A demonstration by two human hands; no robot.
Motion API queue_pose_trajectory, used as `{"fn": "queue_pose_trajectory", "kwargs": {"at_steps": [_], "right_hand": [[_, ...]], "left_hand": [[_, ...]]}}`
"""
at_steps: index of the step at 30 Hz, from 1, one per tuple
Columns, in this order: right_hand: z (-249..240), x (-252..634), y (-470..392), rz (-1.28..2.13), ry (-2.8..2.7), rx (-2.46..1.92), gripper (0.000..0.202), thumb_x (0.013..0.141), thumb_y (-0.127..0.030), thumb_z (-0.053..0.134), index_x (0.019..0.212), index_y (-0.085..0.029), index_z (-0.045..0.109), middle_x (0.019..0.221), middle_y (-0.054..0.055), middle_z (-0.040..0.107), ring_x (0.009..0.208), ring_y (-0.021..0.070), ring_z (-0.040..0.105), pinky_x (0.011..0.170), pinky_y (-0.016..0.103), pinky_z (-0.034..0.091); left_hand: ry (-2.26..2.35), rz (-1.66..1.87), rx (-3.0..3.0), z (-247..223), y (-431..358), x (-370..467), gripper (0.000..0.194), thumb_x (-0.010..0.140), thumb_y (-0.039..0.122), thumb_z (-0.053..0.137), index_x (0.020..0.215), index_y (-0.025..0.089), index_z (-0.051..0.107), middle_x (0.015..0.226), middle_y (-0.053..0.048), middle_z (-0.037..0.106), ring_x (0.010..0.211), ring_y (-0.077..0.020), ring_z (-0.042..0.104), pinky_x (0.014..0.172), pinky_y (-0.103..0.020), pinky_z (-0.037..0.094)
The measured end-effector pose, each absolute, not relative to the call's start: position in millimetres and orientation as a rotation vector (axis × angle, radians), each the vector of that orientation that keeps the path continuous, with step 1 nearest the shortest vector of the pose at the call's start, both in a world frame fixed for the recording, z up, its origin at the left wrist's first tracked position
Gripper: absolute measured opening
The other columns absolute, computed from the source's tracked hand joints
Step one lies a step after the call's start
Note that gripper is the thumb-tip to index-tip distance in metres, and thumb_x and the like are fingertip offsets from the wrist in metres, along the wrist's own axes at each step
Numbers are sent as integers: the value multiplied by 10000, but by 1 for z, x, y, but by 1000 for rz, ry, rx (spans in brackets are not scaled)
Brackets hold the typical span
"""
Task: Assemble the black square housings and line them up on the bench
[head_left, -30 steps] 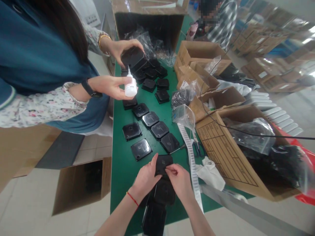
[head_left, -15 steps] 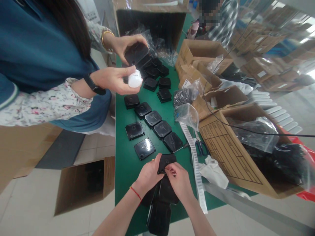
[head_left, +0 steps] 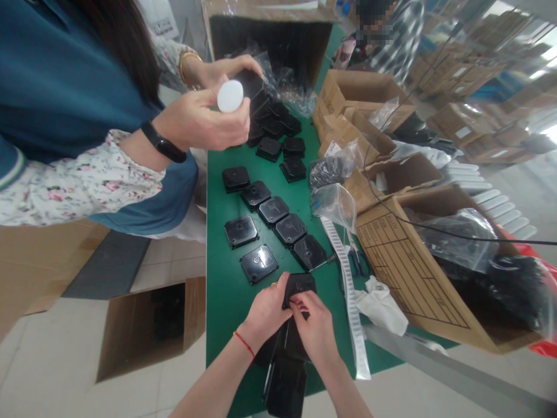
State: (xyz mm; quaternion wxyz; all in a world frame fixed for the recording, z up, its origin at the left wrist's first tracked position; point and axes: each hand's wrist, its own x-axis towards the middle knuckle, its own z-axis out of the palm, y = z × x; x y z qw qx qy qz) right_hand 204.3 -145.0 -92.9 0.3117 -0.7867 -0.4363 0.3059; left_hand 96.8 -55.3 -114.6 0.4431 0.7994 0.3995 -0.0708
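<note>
My left hand (head_left: pixel 266 309) grips a black square plastic case (head_left: pixel 301 283) by its left side, thumb along the edge. My right hand (head_left: pixel 314 325) is closed, its thumb and fingertips pinched at the near edge of that case; whatever lies between them is too small to make out. Under my wrists, more black cases (head_left: pixel 285 380) lie stacked at the near end of the green table (head_left: pixel 221 302). Just beyond my hands sit a glossy black case (head_left: pixel 259 264) and a diagonal row of similar cases (head_left: pixel 290 230).
At the left a co-worker's hand (head_left: pixel 204 119) holds a white round-topped object (head_left: pixel 230 96) beside another black case. Along the right are a label strip (head_left: pixel 348 290), scissors (head_left: pixel 357 261), a white cloth (head_left: pixel 380 305) and an open cardboard box (head_left: pixel 404 273). A large carton (head_left: pixel 270 14) stands at the back.
The co-worker's hand with the white object has risen toward the black case and tilted it. My fingers have shifted slightly at the case's near edge; the view has moved a little.
</note>
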Motion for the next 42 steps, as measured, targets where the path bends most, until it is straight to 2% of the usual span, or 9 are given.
{"fn": "queue_pose_trajectory", "kwargs": {"at_steps": [7,14,22,30,33,37,42], "right_hand": [[-93,207,-153,794,-1061,-2114,165,903,-261,523,810,-221,652,844,49,651,764,202,636,686,315,542],[-98,200,-148,772,-1055,-2201,107,876,-208,553,805,-217,632,832,45,651,758,214,637,659,320,506],[-95,203,-142,806,-1125,-2166,229,879,-135,490,745,-218,656,796,32,652,731,193,632,651,298,471],[-91,208,-133,826,-1291,-2164,236,824,-48,468,686,-209,572,771,11,589,751,177,595,673,287,429],[-93,208,-137,797,-1256,-2157,207,848,-83,477,730,-211,589,800,16,595,769,183,602,693,291,457],[-97,209,-148,889,-1016,-2123,161,892,-217,530,781,-221,647,821,30,648,751,193,640,663,294,501],[-98,202,-152,803,-1058,-2254,192,886,-164,524,745,-220,641,803,38,650,725,205,633,650,313,471]], "left_hand": [[1003,-218,1965,-113,-54,97,762,779,166,574,1480,177,277,1082,-131,685,983,-275,686,798,-334,518],[998,-186,1960,-116,-55,97,734,801,185,559,1481,175,283,1043,-124,688,939,-274,690,750,-328,516],[995,-224,1975,-115,-53,98,742,788,173,568,1477,170,295,1033,-116,696,956,-259,692,776,-313,516],[949,-181,1950,-116,-54,98,748,786,119,544,1484,139,275,1052,-123,697,986,-255,682,797,-311,503],[963,-198,1944,-113,-53,98,737,788,112,551,1475,148,287,1049,-123,698,970,-261,689,772,-307,498],[984,-242,1963,-111,-51,98,743,787,143,592,1469,160,297,1068,-139,698,990,-290,690,773,-327,503],[993,-219,1970,-112,-51,97,775,770,143,594,1482,159,287,1086,-140,695,999,-284,687,801,-332,507]]}}
